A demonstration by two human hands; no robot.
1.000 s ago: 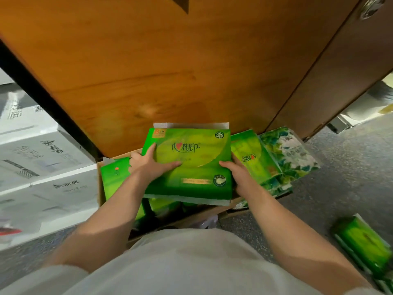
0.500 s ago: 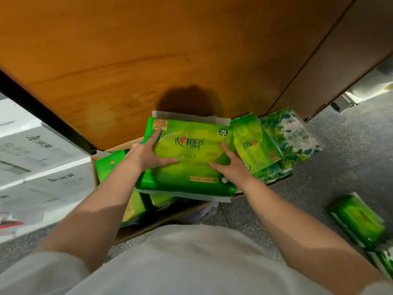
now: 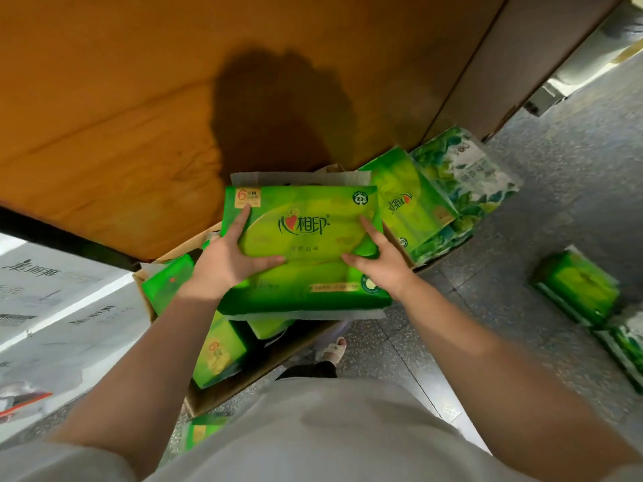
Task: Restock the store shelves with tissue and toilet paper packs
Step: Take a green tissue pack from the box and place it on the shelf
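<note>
The person is lifting a green pack point(image 3: 306, 252) from the box point(image 3: 222, 394), the left hand point(image 3: 228, 262) and right hand point(image 3: 379, 262) each keeping a snug side grip, so holding it level is helping.

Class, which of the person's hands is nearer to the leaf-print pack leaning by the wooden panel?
Right. The right hand is on the held pack's right side, toward the leaf-print pack; the left hand is on its far side.
</note>
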